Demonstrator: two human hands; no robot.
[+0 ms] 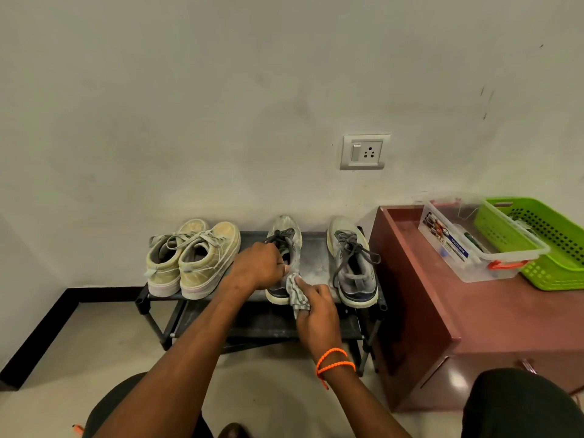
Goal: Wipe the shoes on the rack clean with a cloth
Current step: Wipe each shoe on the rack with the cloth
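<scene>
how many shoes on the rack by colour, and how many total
Beige sneakers: 2
Grey running shoes: 2
Total: 4 shoes, all on the top shelf of the black rack

The cloth (297, 295) is a soft, crumpled woven rag, grey with faint checks. The grey shoe (286, 245) beside it has a matt mesh-like fabric upper, dusty, with cord laces and a smooth rubbery sole; its mate (354, 263) looks the same. The beige sneakers (192, 257) seem canvas (scuffed, dull). The rack (316, 257) shelf is dark, matt and dust-filmed. The cabinet (474, 311) shows a smooth reddish laminate with slight sheen. The basket (550, 263) is glossy green perforated plastic; the box (474, 235) is clear plastic.
</scene>
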